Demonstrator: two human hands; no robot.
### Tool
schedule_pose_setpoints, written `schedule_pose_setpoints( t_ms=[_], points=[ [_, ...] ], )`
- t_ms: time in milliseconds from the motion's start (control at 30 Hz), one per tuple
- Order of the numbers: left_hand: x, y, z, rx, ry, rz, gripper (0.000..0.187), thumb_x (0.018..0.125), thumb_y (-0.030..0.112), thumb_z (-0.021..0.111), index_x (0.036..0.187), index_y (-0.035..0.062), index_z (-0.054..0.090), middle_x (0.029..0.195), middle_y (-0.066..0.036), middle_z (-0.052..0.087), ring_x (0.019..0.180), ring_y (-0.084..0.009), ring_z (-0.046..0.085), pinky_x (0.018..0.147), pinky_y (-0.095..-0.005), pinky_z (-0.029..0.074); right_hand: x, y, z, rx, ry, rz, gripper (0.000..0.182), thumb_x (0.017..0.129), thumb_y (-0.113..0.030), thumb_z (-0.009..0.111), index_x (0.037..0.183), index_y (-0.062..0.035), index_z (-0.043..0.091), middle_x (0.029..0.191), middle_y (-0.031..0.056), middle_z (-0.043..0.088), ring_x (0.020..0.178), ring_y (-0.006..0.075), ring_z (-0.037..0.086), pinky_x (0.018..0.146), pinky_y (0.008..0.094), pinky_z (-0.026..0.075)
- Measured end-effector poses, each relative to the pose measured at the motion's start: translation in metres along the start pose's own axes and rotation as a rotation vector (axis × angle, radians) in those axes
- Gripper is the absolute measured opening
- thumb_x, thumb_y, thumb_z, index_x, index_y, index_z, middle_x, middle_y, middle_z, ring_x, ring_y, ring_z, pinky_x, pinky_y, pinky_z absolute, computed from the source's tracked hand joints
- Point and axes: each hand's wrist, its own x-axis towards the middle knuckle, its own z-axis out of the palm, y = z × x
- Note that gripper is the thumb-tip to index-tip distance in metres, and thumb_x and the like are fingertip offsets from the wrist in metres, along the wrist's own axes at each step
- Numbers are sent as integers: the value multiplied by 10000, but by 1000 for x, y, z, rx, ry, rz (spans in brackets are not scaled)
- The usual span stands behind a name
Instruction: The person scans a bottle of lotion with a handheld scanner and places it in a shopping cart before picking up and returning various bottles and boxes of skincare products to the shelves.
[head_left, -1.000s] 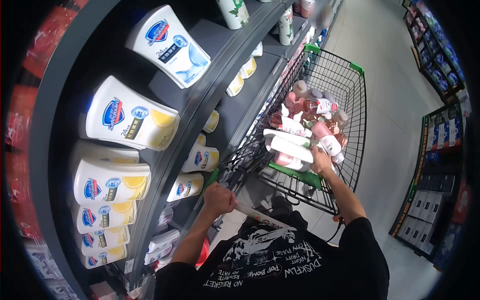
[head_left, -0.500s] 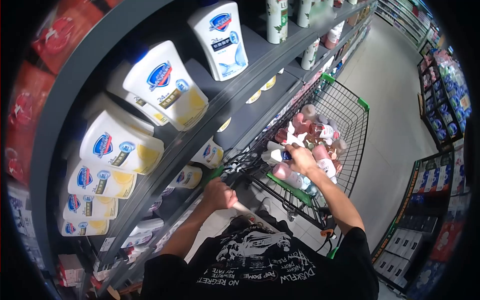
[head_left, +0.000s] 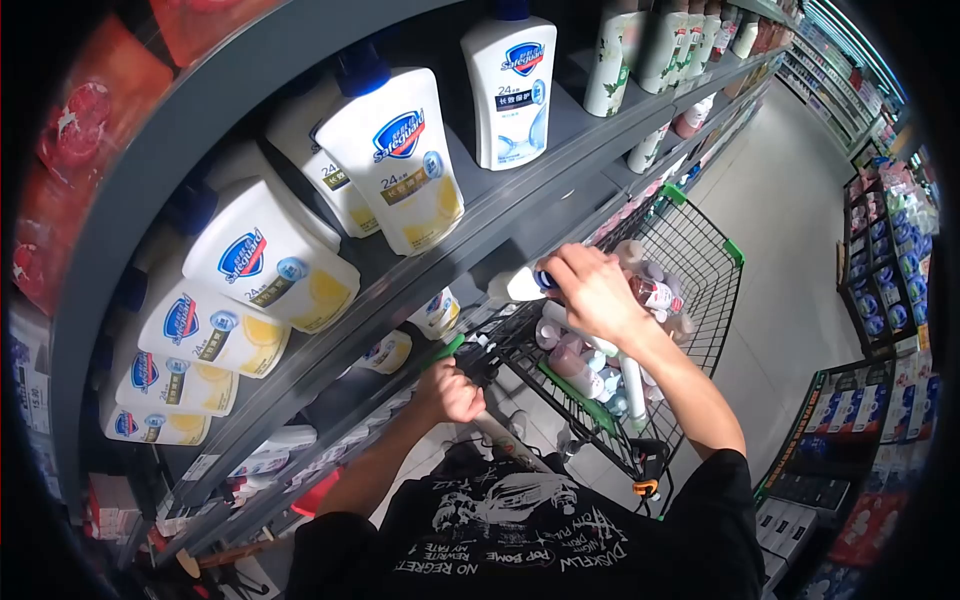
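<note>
My right hand [head_left: 598, 290] is closed around the blue-capped end of a white bottle [head_left: 514, 287], held above the near left side of the shopping cart [head_left: 722, 292]. The bottle's body points left toward the shelf, and its label is out of sight. In the cart's basket lie several pink, white and clear bottles, among them a pink-red bottle [head_left: 655, 294]. My left hand [head_left: 452, 393] is wrapped round the cart's push handle [head_left: 496, 431], close to its green end.
Along the left runs a dark shelf unit [head_left: 420, 250] with white Safeguard pump bottles [head_left: 398, 165] at its near end. Green-and-white bottles [head_left: 608, 65] stand farther along. Low display racks [head_left: 835, 415] line the right side of the aisle floor [head_left: 765, 200].
My right hand has lifted the white bottle up out of the cart's pile, toward the shelf. My left hand stays on the handle. The view has shifted slightly.
</note>
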Motion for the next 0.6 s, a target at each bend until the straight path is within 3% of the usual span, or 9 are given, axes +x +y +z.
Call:
schedule_pose_setpoints(
  t_ms=[100, 233, 267, 367, 400, 567, 600],
  points=[
    [2, 2, 0, 10, 51, 12, 267, 620, 188, 607, 400, 102, 482, 415, -55, 495, 405, -220, 505, 561, -348, 395, -6, -1, 25, -48, 2, -70, 475, 571, -20, 666, 1034, -50, 567, 918, 82, 527, 885, 268, 560, 784, 372, 475],
    [2, 1, 3, -15, 36, -1, 272, 615, 174, 610, 388, 97, 482, 410, -59, 494, 403, -228, 506, 558, -348, 406, 7, 5, 60, -101, 84, -193, 382, 664, -112, 637, 1036, -58, 567, 904, 73, 523, 878, 237, 551, 772, 344, 457],
    [0, 1, 4, -18, 22, -4, 254, 611, 157, 615, 397, 94, 494, 413, -62, 500, 405, -234, 510, 557, -350, 411, 11, 7, 67, -123, 55, -187, 320, 726, -141, 598, 1036, -66, 571, 896, 59, 529, 877, 222, 557, 776, 341, 453],
    [4, 3, 0, -49, 13, -28, 235, 612, 153, 619, 409, 93, 516, 425, -68, 517, 410, -241, 517, 564, -357, 415, 25, 9, 83, -132, -18, -191, 280, 746, -134, 587, 1021, -78, 578, 890, 43, 538, 878, 203, 564, 784, 337, 450],
    [3, 3, 0, -21, -75, -57, 235, 621, 170, 617, 418, 91, 531, 442, -74, 535, 431, -244, 537, 587, -362, 427, 30, 9, 89, -154, 16, -215, 241, 750, -146, 585, 983, -87, 596, 896, 34, 547, 880, 182, 572, 791, 329, 448],
    [5, 5, 0, -11, -142, -72, 262, 674, 187, 596, 430, 98, 562, 455, -70, 553, 468, -226, 566, 638, -343, 439, 49, 14, 120, -279, 152, -234, 242, 749, -144, 605, 981, -82, 635, 962, 49, 612, 1024, 189, 575, 916, 354, 431],
    [3, 4, 3, -4, -159, -86, 257, 674, 197, 598, 439, 97, 568, 467, -72, 561, 475, -226, 568, 641, -341, 439, 54, 13, 129, -43, 276, -140, 237, 768, -154, 602, 992, -92, 647, 996, 48, 629, 1041, 193, 574, 945, 374, 418]
  ],
)
